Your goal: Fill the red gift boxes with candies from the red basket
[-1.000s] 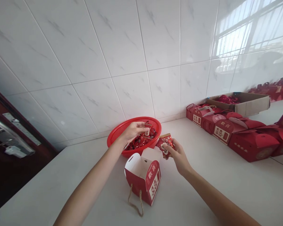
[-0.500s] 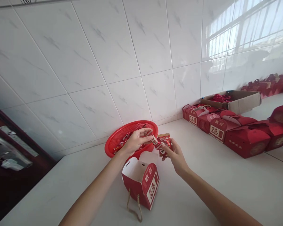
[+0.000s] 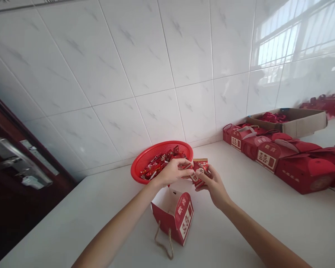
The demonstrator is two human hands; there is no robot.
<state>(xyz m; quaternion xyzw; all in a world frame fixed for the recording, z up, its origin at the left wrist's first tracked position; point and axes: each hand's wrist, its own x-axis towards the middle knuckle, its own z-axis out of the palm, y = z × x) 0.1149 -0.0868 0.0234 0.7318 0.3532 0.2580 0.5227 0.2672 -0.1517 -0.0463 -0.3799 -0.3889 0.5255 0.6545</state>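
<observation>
My right hand point(image 3: 216, 189) is closed around red wrapped candies point(image 3: 203, 162), its thumb pressed over them. My left hand point(image 3: 175, 173) meets it from the left, thumb and fingertips pinched at a small red-and-white wrapped candy point(image 3: 194, 176). Both hands are held above the table, just in front of a red plastic basket point(image 3: 139, 165) of similar candies. Below them stands a red gift box point(image 3: 167, 219) with its top open and white inside. A twisted rope handle point(image 3: 163, 245) hangs from its near side. How many candies the right hand holds is partly hidden by the fingers.
Closed red gift boxes point(image 3: 298, 173) stand in rows on the right of the white table point(image 3: 108, 216). Behind them is a cardboard box point(image 3: 304, 123) holding red ribbon-like pieces. A tiled wall point(image 3: 156, 74) runs along the back, and a dark door point(image 3: 13, 186) is at left.
The whole view has shifted, so things sit slightly farther right. My left hand has come closer to my right hand, bringing its small candy against the ones held there.
</observation>
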